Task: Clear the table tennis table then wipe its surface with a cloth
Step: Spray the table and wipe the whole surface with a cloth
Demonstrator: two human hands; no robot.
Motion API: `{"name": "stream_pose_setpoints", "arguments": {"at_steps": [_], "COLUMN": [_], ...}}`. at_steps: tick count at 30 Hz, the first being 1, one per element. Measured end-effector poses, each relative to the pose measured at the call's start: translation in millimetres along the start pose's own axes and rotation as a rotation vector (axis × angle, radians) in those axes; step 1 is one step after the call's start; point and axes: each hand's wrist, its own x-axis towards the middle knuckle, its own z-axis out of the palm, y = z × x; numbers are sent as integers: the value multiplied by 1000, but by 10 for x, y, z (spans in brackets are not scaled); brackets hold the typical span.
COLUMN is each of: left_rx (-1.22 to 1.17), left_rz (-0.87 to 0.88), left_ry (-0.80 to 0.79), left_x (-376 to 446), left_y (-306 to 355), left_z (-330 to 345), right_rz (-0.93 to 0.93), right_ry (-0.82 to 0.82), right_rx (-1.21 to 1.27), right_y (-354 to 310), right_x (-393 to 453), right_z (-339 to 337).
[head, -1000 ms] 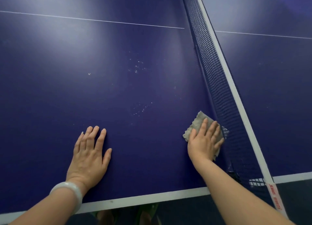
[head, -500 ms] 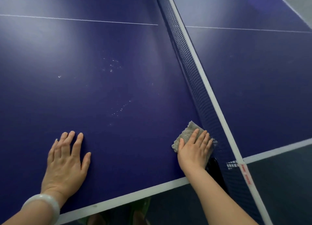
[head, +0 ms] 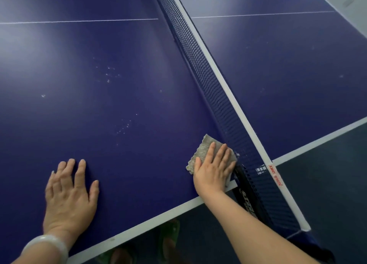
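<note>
Beside the net (head: 214,81) — right hand (head: 213,171) flat on cloth (head: 201,150), blue table (head: 119,105).

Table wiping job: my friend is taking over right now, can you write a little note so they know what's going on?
Left hand: flat on the table, fingers straight, holding nothing.
Right hand: fingers straight, pressing the grey cloth onto the table at the near corner, right beside the net.
Done: no loose items visible on the table.
Left: pale specks and more further up sit on this half; wipe them. The half beyond the net also shows faint marks.
</note>
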Motion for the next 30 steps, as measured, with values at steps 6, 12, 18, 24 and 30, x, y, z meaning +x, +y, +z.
{"name": "stream_pose_setpoints", "arguments": {"at_steps": [6, 12, 18, 24, 30], "left_rx": [1, 26, -124, 2, 45], "left_rz": [10, 42, 360, 556, 556], "left_ry": [18, 20, 56, -73, -55], "left_x": [-1, -5, 35, 79, 45], "left_y": [-24, -39, 374, 808, 817], "left_z": [31, 77, -50, 142, 193], "right_rz": [51, -47, -45, -2, 76], "right_ry": [37, 79, 67, 53, -47], "right_rx": [42, 18, -7, -16, 25], "right_y": [-12, 34, 52, 219, 177], "right_x": [89, -216, -294, -507, -584], "right_z": [-32, 153, 175, 217, 153]}}
